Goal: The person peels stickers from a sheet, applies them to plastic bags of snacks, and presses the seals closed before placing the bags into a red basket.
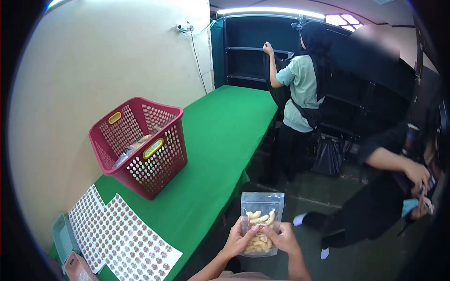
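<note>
A clear zip pouch of pale curved snacks (261,208) is held upright in front of me, beyond the table's near edge. My left hand (240,238) grips its left side and my right hand (283,238) its right side. Both thumbs press on a small round brown-and-white sticker (261,230) on the pouch front. The fingers behind the pouch are hidden. To the left, sheets of round stickers (136,239) lie on the green-covered table (220,126).
A maroon plastic basket (161,164) with some packets inside stands on the table. Small green (63,236) and pink (77,267) baskets sit at the lower left. One person (302,93) stands at the shelves; another (370,196) is at the right. A black bag (328,154) hangs near the shelves.
</note>
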The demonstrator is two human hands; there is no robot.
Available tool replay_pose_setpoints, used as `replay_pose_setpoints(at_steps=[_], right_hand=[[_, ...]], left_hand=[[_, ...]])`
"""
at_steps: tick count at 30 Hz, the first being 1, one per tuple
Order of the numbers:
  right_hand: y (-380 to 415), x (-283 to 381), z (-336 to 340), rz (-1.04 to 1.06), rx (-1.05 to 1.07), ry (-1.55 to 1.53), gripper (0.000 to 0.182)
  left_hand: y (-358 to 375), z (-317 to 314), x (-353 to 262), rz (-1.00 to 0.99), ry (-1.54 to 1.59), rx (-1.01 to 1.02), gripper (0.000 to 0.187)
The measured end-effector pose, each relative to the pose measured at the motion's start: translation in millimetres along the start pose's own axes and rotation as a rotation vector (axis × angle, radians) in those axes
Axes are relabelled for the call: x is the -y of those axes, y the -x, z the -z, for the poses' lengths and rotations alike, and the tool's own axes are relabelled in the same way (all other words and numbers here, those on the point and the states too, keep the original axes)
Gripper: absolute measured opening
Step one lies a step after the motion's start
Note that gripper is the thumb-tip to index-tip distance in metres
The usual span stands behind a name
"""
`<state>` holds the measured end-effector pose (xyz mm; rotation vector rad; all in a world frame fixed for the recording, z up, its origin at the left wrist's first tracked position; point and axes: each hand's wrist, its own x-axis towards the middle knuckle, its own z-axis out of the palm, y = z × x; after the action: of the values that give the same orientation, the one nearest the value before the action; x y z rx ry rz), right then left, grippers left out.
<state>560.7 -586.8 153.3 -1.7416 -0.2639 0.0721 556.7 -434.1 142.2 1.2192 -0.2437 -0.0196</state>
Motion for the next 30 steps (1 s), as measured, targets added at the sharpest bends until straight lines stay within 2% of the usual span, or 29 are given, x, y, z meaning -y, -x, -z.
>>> replay_pose_setpoints(at_steps=[2,4,5,8,9,12,16,18,20,22,24,28,30], right_hand=[[-12,-5,-2,0.032,-0.012,0.043,0.025],[-29,-7,-7,0.032,-0.02,-0.167,0.024],[-40,-7,-11,0.032,-0.008,-0.2,0.023],[-80,-10,-20,0.038,0.043,-0.153,0.024],[-93,-4,-23,0.051,0.047,-0.151,0.024],[-135,9,-40,0.071,0.117,-0.133,0.025],[-186,5,-66,0.024,0.285,0.014,0.027],[-204,11,-84,0.182,0.359,-0.061,0.029],[-216,-2,-101,0.118,0.453,-0.068,0.034],[-225,2,-121,-0.106,0.636,-0.302,0.036],[-233,2,-145,-0.086,0.719,-0.361,0.035],[-244,-1,-190,-0.036,0.952,-0.303,0.033],[-244,5,-208,-0.022,1.106,-0.243,0.032]], left_hand=[[-13,7,4,-0.028,-0.026,-0.046,0.029],[-30,29,13,0.111,-0.16,0.066,0.027],[-38,38,15,0.111,-0.201,0.057,0.027],[-65,64,11,0.131,-0.245,0.028,0.027],[-72,65,2,0.051,-0.227,-0.023,0.027],[-94,101,-1,0.002,-0.354,-0.07,0.028],[-108,130,-35,-0.063,-0.386,-0.168,0.028],[-113,153,-34,-0.075,-0.433,-0.172,0.027],[-107,164,-35,-0.042,-0.375,-0.237,0.026],[-96,176,-34,-0.028,-0.386,-0.299,0.026],[-86,180,-39,-0.071,-0.347,-0.485,0.024],[-49,212,-26,-0.116,-0.499,-0.656,0.03],[-28,223,-20,-0.168,-0.27,-0.878,0.029]])
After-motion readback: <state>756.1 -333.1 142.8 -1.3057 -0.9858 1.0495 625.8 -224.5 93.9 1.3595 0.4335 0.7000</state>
